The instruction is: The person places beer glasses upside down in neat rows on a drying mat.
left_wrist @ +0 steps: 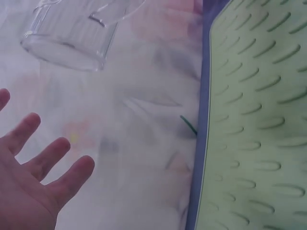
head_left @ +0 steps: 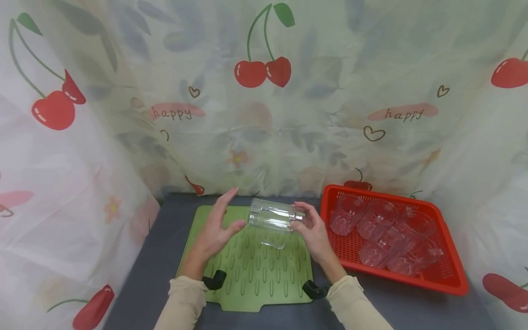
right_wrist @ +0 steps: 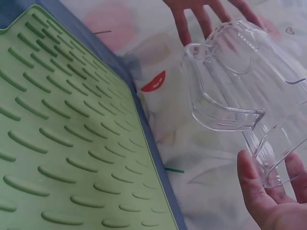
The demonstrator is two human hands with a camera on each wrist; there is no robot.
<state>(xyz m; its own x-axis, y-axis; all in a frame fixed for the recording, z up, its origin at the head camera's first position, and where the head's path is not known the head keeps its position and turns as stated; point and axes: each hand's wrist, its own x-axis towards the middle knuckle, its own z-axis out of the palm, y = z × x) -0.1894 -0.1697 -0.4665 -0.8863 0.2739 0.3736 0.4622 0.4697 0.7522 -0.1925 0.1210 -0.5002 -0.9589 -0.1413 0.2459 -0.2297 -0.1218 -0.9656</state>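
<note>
A clear mug (head_left: 270, 216) with a handle is held on its side above the green drying mat (head_left: 247, 279). My right hand (head_left: 315, 233) grips it by its right end, thumb on the near side and fingers behind. The handle (right_wrist: 225, 117) hangs down toward the mat. My left hand (head_left: 214, 233) is just off the mug's left end, fingers spread and holding nothing. In the left wrist view, a gap shows between the left fingers (left_wrist: 53, 155) and the mug.
A red plastic basket (head_left: 406, 280) stands to the right, holding several clear mugs (head_left: 377, 217). The mat lies on a dark grey tabletop (head_left: 140, 284). Printed curtains (head_left: 264, 123) hang behind and at both sides.
</note>
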